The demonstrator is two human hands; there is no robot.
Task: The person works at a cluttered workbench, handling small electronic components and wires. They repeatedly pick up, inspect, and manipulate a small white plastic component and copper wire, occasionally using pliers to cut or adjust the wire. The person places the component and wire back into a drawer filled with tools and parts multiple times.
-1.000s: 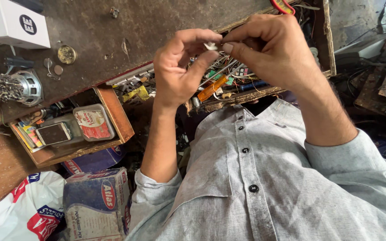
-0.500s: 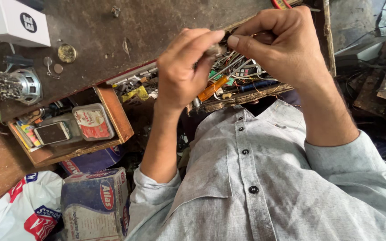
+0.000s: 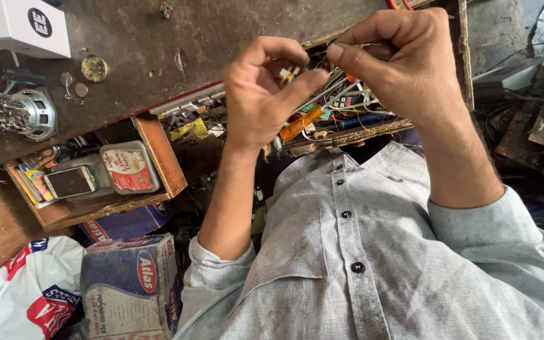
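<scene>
Two hands pinching: left hand (image 3: 266,94) grips small white-orange component (image 3: 286,73), right hand (image 3: 398,63) thin gold wire (image 3: 373,45). Likely light, fragile; hold by body.

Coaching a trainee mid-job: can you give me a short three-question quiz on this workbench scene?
1. True or false: the left hand has a small component in its grip, between thumb and fingers.
2. What lies beside the phone in the open wooden drawer? A) tin B) speaker C) white box
3. Fill in: the person's buttoned shirt is ____ in colour.
Key: 1 true; 2 A; 3 grey.
</scene>
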